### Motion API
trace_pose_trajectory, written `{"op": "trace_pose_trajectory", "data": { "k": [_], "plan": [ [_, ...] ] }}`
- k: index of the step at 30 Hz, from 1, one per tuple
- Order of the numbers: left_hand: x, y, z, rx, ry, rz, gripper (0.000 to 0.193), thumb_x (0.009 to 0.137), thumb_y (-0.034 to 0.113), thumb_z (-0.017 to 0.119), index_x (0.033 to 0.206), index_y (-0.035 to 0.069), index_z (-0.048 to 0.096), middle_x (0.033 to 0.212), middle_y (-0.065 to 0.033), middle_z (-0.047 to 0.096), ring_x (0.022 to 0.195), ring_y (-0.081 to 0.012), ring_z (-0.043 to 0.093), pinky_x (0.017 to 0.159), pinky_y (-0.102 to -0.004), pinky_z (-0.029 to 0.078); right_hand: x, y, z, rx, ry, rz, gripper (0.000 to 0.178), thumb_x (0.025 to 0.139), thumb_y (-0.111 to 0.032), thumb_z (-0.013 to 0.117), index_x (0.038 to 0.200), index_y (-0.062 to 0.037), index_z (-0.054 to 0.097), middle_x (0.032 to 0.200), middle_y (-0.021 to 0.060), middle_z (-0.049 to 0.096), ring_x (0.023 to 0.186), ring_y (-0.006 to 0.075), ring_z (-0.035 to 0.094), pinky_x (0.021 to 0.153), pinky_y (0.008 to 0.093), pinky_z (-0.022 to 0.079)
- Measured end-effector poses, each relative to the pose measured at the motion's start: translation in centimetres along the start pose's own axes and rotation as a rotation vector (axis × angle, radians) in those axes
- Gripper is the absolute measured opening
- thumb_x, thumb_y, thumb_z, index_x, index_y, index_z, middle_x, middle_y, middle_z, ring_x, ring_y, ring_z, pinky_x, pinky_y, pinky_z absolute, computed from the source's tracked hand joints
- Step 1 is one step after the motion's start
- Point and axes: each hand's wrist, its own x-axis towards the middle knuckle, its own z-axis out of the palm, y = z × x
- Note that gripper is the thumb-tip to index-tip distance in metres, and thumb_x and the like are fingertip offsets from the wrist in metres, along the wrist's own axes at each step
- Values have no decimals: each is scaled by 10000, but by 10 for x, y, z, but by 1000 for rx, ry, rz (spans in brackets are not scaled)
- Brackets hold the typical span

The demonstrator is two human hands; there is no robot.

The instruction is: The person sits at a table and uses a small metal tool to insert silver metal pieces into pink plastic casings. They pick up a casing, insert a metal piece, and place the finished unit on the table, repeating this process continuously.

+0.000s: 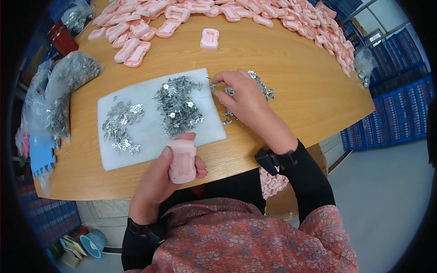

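My left hand is closed around a pink plastic casing, a rounded shell with a rectangular recess facing up, near the table's front edge. A pair of thin metal tweezers is pinched in my right hand, their tips over the right edge of a white foam mat. Partly hidden behind that hand lies a pile of small metal pieces on the wood. On the mat are a dense heap of metal contact pieces and a looser spread of shiny metal clips.
Many pink casings are heaped along the table's far side; one casing lies apart. Clear bags of metal parts and a red container stand at left. Blue racks line the right. More pink parts sit below the table.
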Motion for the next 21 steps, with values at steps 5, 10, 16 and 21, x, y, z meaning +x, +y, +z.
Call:
{"op": "trace_pose_trajectory", "data": {
  "k": [5, 10, 16, 21],
  "plan": [
    [-4, 1, 1, -20, 8, 20, 664, 1039, 510, 366, 1482, 18, 322, 1032, -183, 649, 961, -247, 651, 901, -374, 513, 20, 12, 12, -138, -192, 70, 194, 817, -49, 674, 999, -33, 608, 916, 130, 660, 920, 322, 598, 810, 409, 490],
    [-6, 1, 1, -13, 25, 3, 666, 1041, 511, 360, 1478, 9, 326, 1028, -170, 649, 963, -238, 649, 895, -366, 518, 13, 18, -5, -154, -218, 141, 223, 819, -49, 679, 1033, -46, 621, 922, 124, 666, 916, 308, 612, 812, 401, 497],
    [-6, 0, 1, -1, 25, -6, 675, 1029, 525, 389, 1453, 0, 354, 1025, -156, 646, 947, -230, 654, 862, -367, 534, 7, 25, -12, -100, -150, 171, 203, 825, -68, 671, 1025, -56, 642, 897, 111, 686, 921, 311, 612, 808, 404, 504],
    [-3, -1, -2, 1, 23, -14, 695, 1008, 537, 438, 1441, -2, 367, 1010, -140, 639, 904, -230, 657, 823, -362, 548, 18, 24, 1, -65, -136, 74, 159, 823, -72, 668, 979, -48, 650, 859, 129, 679, 897, 319, 615, 789, 415, 502]
  ]
}}
